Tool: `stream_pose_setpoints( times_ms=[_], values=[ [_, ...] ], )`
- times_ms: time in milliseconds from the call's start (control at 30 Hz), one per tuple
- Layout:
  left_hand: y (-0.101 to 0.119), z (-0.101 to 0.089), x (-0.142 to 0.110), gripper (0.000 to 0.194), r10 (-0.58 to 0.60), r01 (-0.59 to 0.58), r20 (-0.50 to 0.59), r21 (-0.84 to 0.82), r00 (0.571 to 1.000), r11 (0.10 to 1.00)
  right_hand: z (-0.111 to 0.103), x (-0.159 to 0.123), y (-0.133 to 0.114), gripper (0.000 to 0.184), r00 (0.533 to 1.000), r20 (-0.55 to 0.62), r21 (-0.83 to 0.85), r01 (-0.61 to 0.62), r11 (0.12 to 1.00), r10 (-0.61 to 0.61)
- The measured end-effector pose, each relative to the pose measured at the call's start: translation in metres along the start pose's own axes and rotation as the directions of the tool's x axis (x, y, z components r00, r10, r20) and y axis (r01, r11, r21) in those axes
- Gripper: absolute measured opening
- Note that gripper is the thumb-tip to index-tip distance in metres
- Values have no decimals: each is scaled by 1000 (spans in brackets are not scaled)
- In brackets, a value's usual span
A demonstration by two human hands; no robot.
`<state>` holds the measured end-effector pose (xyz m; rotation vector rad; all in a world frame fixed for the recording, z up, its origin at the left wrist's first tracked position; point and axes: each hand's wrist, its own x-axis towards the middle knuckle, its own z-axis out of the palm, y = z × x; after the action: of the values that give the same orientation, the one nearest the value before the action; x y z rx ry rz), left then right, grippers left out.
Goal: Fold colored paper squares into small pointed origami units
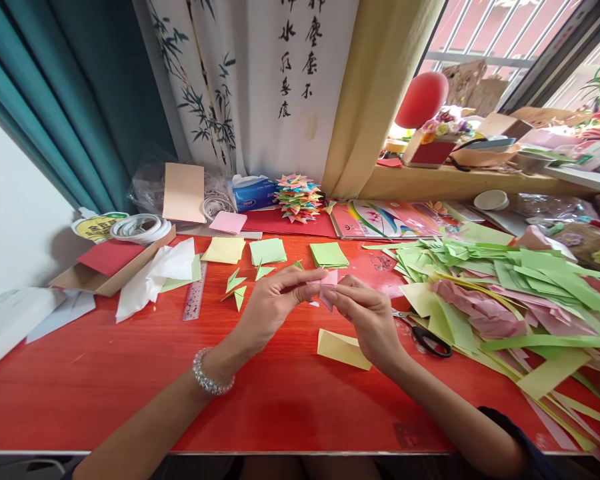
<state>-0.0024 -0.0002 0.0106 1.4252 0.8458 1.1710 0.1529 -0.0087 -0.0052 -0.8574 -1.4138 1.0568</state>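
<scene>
Over the middle of the red table (pixel 105 380), both hands pinch one small folded pink paper (pixel 327 288). My left hand (pixel 273 303), with a beaded bracelet at the wrist, grips its left side with fingers closed. My right hand (pixel 367 317) holds the right side, fingers also closed on it. A folded yellow paper (pixel 343 349) lies on the table just below my right hand. Small green folded pieces (pixel 237 288) lie left of my left hand.
Stacks of yellow (pixel 224 250) and green squares (pixel 329 255) sit behind the hands. Scissors (pixel 427 337) lie right of my right hand beside a big heap of paper scraps (pixel 510 293). A ruler (pixel 195 293), tape rolls (pixel 140 227) and a pile of folded coloured pieces (pixel 298 197) lie further back.
</scene>
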Motion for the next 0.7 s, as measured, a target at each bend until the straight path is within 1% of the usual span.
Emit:
stream_pose_setpoints(
  times_ms=[67,167,233,333,367,433,467,500,533,600,700],
  values=[
    [-2,2,-1,19,4,-5,-29,-51,1000,999,0,0,0,13,1000,-3,10,-8,1000,8],
    [-6,5,-2,16,-21,12,-56,-152,998,988,0,0,-3,12,1000,7,-5,-27,1000,27],
    [-7,6,-2,15,-27,15,-73,-161,997,987,-1,0,-6,12,1000,23,-102,-5,995,8],
    [-6,5,-2,16,-6,-2,-102,-79,995,997,-3,2,-10,8,997,12,-313,81,946,-81],
    [-5,4,-2,17,4,-10,-110,-46,994,999,-3,3,-11,11,994,-12,-342,101,934,-112],
    [-3,2,-2,16,27,-27,-119,7,992,1000,-4,5,-11,29,988,-45,-330,126,935,-149],
    [-3,2,-2,16,40,-37,-118,30,992,999,-4,6,-11,37,987,-37,-313,135,940,-154],
    [-3,1,-2,16,53,-48,-112,49,992,998,-5,7,-11,42,989,-6,-308,139,941,-148],
    [-3,1,-2,16,65,-59,-103,65,992,996,-5,7,-11,44,991,44,-319,137,938,-130],
    [-3,1,-2,16,93,-84,-86,95,992,992,-5,7,-12,37,989,131,-371,113,922,-69],
    [-4,1,-1,16,141,-123,-73,202,987,972,-4,7,-14,24,986,162,-437,38,899,38]
  ],
)
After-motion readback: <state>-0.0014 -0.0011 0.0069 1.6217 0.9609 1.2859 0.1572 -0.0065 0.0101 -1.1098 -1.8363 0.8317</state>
